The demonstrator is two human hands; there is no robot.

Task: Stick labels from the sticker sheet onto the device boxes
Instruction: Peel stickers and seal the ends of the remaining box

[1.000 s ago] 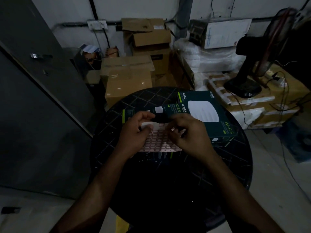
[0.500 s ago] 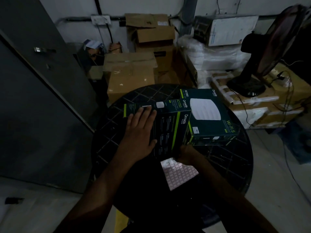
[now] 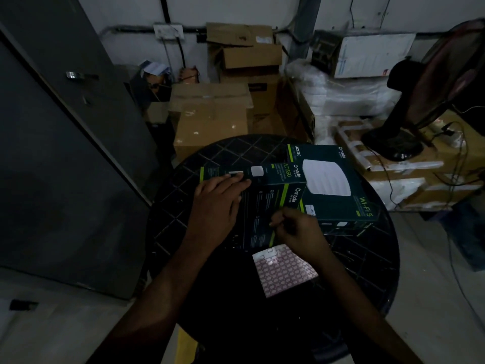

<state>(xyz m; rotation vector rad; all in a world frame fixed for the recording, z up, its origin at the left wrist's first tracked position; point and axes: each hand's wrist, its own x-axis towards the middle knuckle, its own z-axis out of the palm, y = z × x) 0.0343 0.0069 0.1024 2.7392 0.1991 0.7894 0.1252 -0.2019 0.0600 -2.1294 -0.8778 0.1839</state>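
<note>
Now: device boxes point(image 3: 273, 206) 2 | sticker sheet point(image 3: 284, 270) 1 | left hand point(image 3: 215, 206) fingers flat | right hand point(image 3: 299, 229) fingers curled

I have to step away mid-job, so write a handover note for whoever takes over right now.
Left hand: flat on the near device box, fingertips at its far edge.
Right hand: fingers pinched at that box's near right corner; too dark to tell whether it holds a label.
Sticker sheet: lying free on the round table, just below the right hand.
Second box: face up behind.
Done: cannot tell.
Left: label the boxes.
</note>
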